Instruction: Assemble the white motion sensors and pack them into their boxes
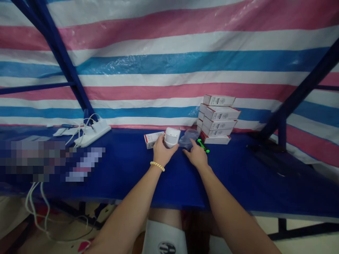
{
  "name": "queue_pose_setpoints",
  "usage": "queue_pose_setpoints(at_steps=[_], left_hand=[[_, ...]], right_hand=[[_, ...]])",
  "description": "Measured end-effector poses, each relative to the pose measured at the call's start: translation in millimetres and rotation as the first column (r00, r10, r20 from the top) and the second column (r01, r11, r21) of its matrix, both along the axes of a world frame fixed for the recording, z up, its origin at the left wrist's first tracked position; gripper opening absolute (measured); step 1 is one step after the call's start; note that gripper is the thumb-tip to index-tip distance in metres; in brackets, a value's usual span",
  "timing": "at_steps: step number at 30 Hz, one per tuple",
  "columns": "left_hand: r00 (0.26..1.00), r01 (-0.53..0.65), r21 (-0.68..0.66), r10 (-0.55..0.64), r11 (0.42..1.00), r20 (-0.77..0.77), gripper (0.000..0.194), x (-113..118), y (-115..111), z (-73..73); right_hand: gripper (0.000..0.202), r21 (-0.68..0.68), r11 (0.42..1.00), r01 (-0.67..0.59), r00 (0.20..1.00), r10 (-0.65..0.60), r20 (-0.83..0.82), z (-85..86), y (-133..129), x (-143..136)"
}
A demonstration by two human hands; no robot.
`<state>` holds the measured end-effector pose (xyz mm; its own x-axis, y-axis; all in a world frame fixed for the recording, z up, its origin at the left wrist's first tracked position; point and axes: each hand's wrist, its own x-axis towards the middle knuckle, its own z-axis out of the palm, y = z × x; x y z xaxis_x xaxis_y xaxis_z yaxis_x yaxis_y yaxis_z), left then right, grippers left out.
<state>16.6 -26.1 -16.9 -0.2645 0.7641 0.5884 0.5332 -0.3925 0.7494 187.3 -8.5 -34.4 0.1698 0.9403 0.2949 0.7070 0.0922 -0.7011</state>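
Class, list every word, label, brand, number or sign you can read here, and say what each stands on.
No text is clear enough to quote.
Stacked boxes: dark print, too small and blurred.
Box beside the left hand: print too small to read.
White clothing on the lap: dark emblem, cut off, unreadable.

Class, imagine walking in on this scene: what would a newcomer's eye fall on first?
Probably the sheeting with broad red, white and blue stripes, filling the background. Next, the stack of small boxes against it, right of centre on the blue table, with a bright green object before it. The left hand holds a white container.
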Motion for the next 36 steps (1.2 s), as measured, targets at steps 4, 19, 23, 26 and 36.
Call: queue_pose_setpoints(at_steps=[4, 19, 23, 26, 36], left_hand=[[1.000, -0.024, -0.029, 0.025, 0.999, 0.007, 0.062, 0.3, -3.2, 1.7], [0.552, 0.479, 0.088, -0.378, 0.873, 0.743, 0.048, -16.3, 6.7, 9.9], [0.230, 0.730, 0.185, -0.491, 0.658, 0.840, 0.060, -22.6, -4.2, 24.4], [0.154, 0.841, 0.149, -0.495, 0.520, 0.855, 0.066, -24.2, -11.2, 29.3], [0.457, 0.763, -0.114, -0.407, 0.636, 0.791, 0.041, 3.3, -0.3, 6.9]], right_hand=[[0.012, 0.069, 0.997, -0.021, 0.989, 0.031, -0.147, 0.6, 1.8, -0.8], [0.021, -0.068, 0.951, -0.301, 0.165, -0.018, -0.986, 36.2, -2.8, 25.8], [0.026, -0.149, 0.941, -0.305, 0.208, -0.087, -0.974, 36.3, -4.3, 21.6], [0.025, -0.168, 0.944, -0.284, 0.233, -0.102, -0.967, 35.8, -5.4, 17.3], [0.048, -0.073, 0.974, -0.215, 0.397, 0.019, -0.917, 25.0, -5.7, 0.9]])
